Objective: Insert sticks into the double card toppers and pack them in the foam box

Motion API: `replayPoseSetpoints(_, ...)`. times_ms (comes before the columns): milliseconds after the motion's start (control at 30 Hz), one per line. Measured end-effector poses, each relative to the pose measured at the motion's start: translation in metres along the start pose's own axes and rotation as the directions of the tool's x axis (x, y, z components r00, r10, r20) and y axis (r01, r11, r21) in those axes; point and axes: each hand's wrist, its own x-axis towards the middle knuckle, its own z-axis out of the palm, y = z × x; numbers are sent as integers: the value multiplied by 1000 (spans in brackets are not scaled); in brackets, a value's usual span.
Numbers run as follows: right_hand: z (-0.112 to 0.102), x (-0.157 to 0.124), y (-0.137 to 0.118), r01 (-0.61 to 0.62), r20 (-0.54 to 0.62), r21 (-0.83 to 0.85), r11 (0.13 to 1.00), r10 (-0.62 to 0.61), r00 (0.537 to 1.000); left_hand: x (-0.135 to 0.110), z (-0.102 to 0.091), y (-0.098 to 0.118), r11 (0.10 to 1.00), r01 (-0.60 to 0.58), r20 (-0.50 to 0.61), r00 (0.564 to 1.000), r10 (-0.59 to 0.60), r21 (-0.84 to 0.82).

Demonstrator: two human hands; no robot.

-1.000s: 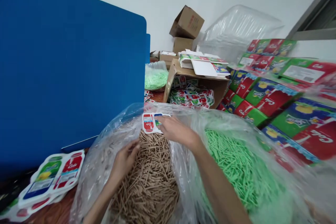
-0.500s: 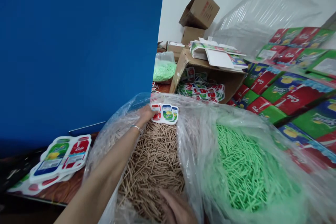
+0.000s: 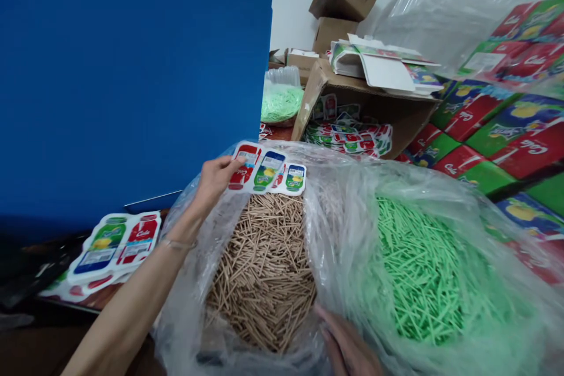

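Note:
My left hand (image 3: 215, 179) pinches a printed card (image 3: 256, 168) with a red cola can and a blue-green lemon drink on it. A second card (image 3: 294, 179) shows from behind it, at the far edge of a clear plastic bag (image 3: 187, 305). Loose thin brown sticks (image 3: 264, 270) fill that bag. At its near right side is my right hand (image 3: 350, 343), its fingers stretched out beside the sticks and nothing visible in them. The lower frame edge cuts this hand off.
Right of the brown sticks, another clear bag holds green sticks (image 3: 418, 270). More cards (image 3: 117, 241) lie stacked at left, by a blue panel (image 3: 132, 70). Behind, a cardboard box (image 3: 311, 94) on its side holds many cards. Printed cartons (image 3: 480, 123) are piled at right.
My left hand has moved left and slightly up with one card, spreading it apart from the other. The right hand has shifted right, off the brown sticks. The view has tilted a little.

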Motion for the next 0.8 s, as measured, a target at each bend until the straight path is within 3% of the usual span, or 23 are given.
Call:
replayPoseSetpoints(67, 6, 10, -12, -50, -35, 88, 995, 53, 998, -39, -13, 1, 993, 40, -15, 999, -42, -107)
replayPoseSetpoints(133, 14, 22, -25, -81, -49, 209, 974, 93, 994, -84, -16, -4, 899, 252, 99, 968, -231, -358)
replayPoseSetpoints(233, 29, 38, -41, -153, -25, 410, 899, 179, 984, -148, -2, -17, 706, 543, 319, 839, -440, -454)
replayPoseSetpoints(300, 37, 43, -45, -254, 18, 491, 833, 282, 959, -179, 10, -28, 576, 645, 404, 764, -504, -501)
replayPoseSetpoints(333, 40, 43, -45, -302, 40, 508, 807, 329, 944, -190, 14, -33, 525, 657, 433, 753, -496, -542)
replayPoseSetpoints(433, 47, 33, -42, -385, 90, 493, 780, 395, 914, -206, 16, -49, 506, 686, 517, 727, -451, -523)
replayPoseSetpoints(600, 51, 7, -39, -372, 167, 455, 809, 333, 928, -207, 2, -71, 611, 691, 614, 687, -388, -387)
replayPoseSetpoints(700, 41, 5, -33, -245, 182, 285, 927, 199, 963, -202, -5, -79, 585, 708, 543, 694, -472, -397)
replayPoseSetpoints(800, 24, 9, -20, -81, 69, 55, 995, 77, 995, -193, -9, -82, 519, 729, 406, 682, -609, -446)
